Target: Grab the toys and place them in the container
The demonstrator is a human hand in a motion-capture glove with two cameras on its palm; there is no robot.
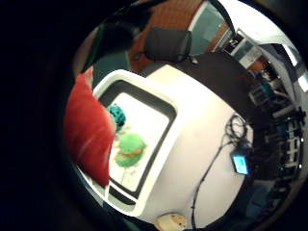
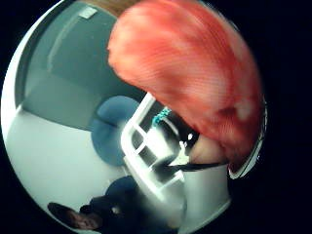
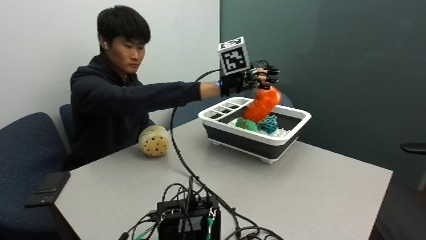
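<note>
Gloved right hand (image 3: 256, 79) grips red-orange plush toy (image 3: 261, 105) from its top, hanging it over white-rimmed container (image 3: 290, 131). Green toy (image 1: 130, 149) and teal toy (image 1: 117, 115) lie inside. Cream spotted toy (image 3: 154, 141) sits on table (image 3: 299, 190) near the person.

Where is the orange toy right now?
In the outside view, the orange toy hangs from the gloved hand above the container.

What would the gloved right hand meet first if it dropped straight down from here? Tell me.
Probably the toys already in the container: the right hand holds the orange toy above the green toy and the teal ball. Which one is met first is unclear.
</note>
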